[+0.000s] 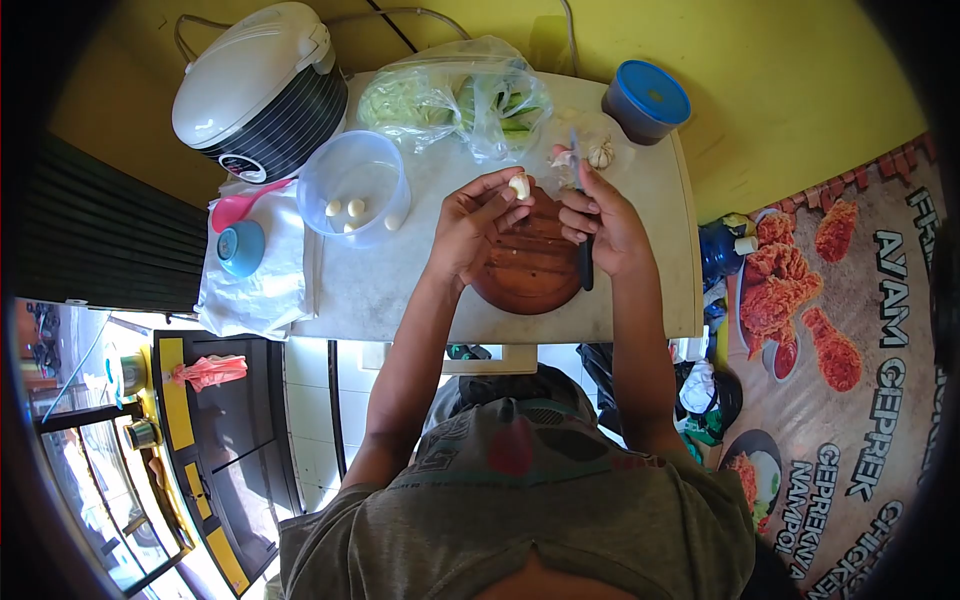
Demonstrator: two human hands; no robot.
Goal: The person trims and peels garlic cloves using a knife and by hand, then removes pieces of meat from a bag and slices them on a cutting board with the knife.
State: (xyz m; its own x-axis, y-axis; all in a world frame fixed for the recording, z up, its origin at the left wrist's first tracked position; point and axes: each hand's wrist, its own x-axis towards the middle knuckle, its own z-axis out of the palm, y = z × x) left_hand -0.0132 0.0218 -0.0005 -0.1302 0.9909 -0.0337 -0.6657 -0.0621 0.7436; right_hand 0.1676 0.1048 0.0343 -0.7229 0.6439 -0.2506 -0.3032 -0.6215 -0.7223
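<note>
My left hand [477,222] pinches a pale garlic clove [519,186] between thumb and fingers, over the left part of a round wooden cutting board [530,262]. In my right hand [612,228] is a knife [586,262], its dark handle pointing toward me and its blade upward, away from me. Just beyond the knife lie a garlic bulb [601,153] and loose reddish-white pieces in a clear plastic bag. A clear plastic tub [357,180] to the left holds a few peeled cloves [355,208].
A rice cooker [262,90] stands at the back left, near a pink spoon [240,205] and a blue bowl [240,248] on white plastic. Bagged green vegetables [455,100] lie at the back. A blue-lidded container [648,102] sits at the back right by the yellow wall.
</note>
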